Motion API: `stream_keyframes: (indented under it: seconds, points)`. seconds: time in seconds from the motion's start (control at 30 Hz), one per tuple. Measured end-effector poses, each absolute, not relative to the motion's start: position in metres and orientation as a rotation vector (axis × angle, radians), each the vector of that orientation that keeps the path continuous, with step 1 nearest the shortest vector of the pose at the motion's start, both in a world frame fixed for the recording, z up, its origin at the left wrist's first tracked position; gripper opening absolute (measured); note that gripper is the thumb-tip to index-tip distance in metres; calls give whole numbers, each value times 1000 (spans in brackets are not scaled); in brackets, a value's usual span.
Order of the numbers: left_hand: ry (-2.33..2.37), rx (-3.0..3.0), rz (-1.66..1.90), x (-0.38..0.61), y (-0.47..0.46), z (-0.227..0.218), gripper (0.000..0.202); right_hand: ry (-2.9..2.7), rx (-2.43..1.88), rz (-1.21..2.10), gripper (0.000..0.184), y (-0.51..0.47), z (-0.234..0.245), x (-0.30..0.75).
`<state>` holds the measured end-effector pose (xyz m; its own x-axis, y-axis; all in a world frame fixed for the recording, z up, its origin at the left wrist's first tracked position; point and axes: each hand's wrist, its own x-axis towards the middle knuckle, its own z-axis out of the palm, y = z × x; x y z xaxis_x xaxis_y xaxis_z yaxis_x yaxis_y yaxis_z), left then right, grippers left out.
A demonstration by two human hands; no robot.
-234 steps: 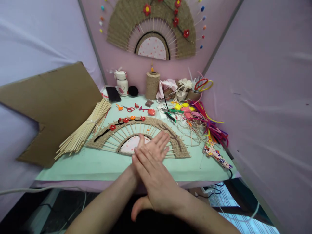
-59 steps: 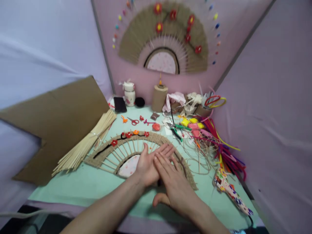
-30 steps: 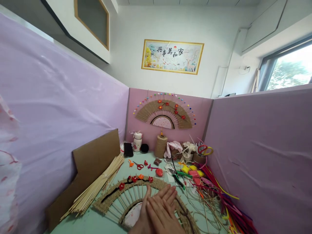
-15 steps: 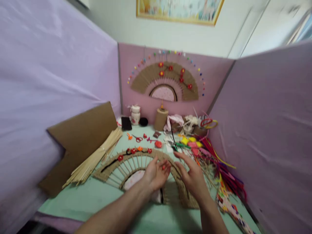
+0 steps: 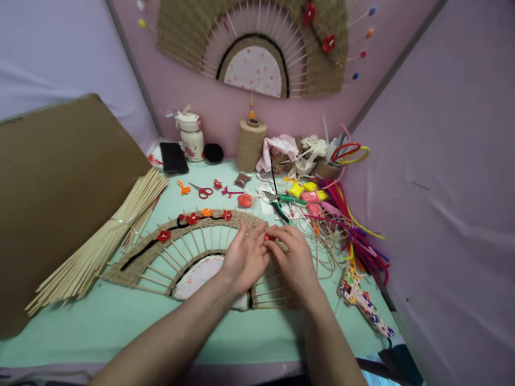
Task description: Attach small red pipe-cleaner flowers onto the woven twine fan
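My left hand (image 5: 246, 254) is open, palm up, with its fingers stretched out above the twine fan. At its fingertips my right hand (image 5: 290, 252) pinches a small red ball (image 5: 266, 237), which sits against the left fingers. Beneath both hands lies a fan of sticks woven with twine (image 5: 140, 257), decorated with red and orange flowers and a dark branch line. Its floral half-round centre (image 5: 197, 279) is partly covered by my left forearm. Just beyond the fan is a red lump of clay (image 5: 244, 200).
Green-handled pliers (image 5: 277, 206) and red scissors (image 5: 203, 191) lie behind the fan. A bundle of thin sticks (image 5: 100, 241) is at left, beside cardboard (image 5: 60, 161). Pipe cleaners (image 5: 362, 244) and a patterned glue gun (image 5: 366, 303) are at right. A twine spool (image 5: 250, 147) stands at the back.
The view has tilted down and come closer. My right hand has moved in to my left and now pinches the red ball, which lay on the left fingers before.
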<state>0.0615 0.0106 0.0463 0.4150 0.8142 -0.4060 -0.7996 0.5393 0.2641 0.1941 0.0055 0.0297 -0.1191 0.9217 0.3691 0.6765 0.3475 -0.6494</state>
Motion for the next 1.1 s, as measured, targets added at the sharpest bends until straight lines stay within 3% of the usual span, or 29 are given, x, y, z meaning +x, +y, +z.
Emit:
stream_keyframes:
  seconds: [0.2,0.47,1.1]
  points:
    - [573,101,1037,60,7,36,58,-1779,-1369,599,14,4,28,196]
    - [936,398,1298,42,11,24,20,-1583,-1516,576,19,28,37,229]
    - [1124,626,1250,37,10,13,19,-2363,-1848,321,18,74,27,199]
